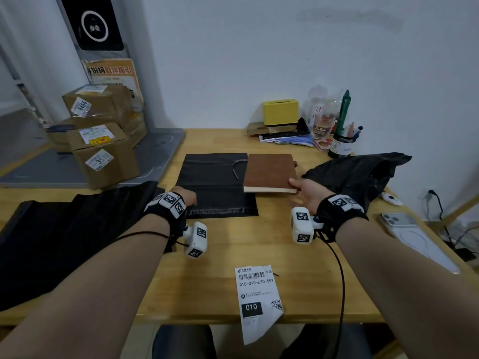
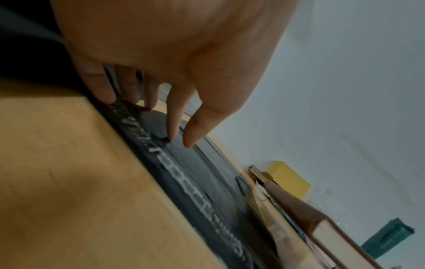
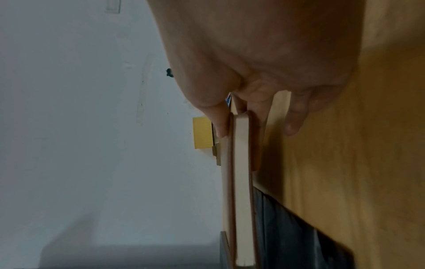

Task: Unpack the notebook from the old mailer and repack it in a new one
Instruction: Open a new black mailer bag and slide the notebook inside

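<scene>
My right hand (image 1: 307,193) has its grip closed on the near right corner of the brown notebook (image 1: 269,173): thumb on the top cover, fingers (image 3: 292,118) beneath. The right wrist view shows the cream page edge (image 3: 241,182) pinched between thumb and fingers, with that corner raised off the table (image 1: 233,255). The notebook's left part overlaps the right edge of the flat black mailer (image 1: 212,182), which lies spread on the table.

My left hand (image 1: 185,196) rests at the mailer's near left corner. In the left wrist view the fingers (image 2: 174,123) are extended, their tips pressing down on the mailer's patterned sealing strip (image 2: 195,196); they enclose nothing.

A crumpled black bag (image 1: 363,172) lies just right of the notebook. More black plastic sheeting (image 1: 64,229) lies left of the mailer. A printed shipping label (image 1: 256,299) lies at the near table edge, well apart from the mailer. A yellow box (image 1: 281,111) stands beyond the notebook against the wall. Cardboard parcels (image 1: 103,141) are stacked left of the mailer, off the table.
</scene>
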`<state>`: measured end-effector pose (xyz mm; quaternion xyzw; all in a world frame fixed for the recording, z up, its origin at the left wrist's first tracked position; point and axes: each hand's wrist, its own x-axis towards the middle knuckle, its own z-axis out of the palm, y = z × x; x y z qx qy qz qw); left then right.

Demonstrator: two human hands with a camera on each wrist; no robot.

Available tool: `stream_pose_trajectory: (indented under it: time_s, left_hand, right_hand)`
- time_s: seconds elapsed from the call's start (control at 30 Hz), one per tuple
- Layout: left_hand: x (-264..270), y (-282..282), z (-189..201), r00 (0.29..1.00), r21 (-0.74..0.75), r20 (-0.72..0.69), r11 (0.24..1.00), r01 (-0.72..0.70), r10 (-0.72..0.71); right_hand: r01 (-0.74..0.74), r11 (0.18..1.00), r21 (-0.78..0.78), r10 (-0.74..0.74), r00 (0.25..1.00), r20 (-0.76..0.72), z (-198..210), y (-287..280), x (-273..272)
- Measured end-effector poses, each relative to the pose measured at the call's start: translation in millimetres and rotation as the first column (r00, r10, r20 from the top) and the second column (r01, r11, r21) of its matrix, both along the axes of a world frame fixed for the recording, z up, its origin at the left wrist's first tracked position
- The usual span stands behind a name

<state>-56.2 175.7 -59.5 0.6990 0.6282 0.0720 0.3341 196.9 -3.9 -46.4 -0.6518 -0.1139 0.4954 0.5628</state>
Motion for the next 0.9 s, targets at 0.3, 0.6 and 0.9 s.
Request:
stream_pose_trajectory:
  time_s: [0.3, 0.6, 0.9]
  left_hand:
    - [6, -14, 20, 0.995, -0.131, 0.005, 0.987, 0.096, -0.096]
    - [26, -7, -10, 0.940, 0.068, 0.203, 0.961, 0.267, -0.276]
    - [37, -3, -21, 0.922, 0.054, 0.071, 0.925, 0.377, -0.380]
  right_hand:
    - [0.047, 0.996, 0.079, -0.042, 0.997, -0.062, 0, 8, 5]
    - [0.060, 0.988, 0.141, -0.043, 0.992, -0.118, -11, 9, 9]
    - [0.094, 0.982, 0.163, -0.062, 0.979, -0.193, -27, 13, 17]
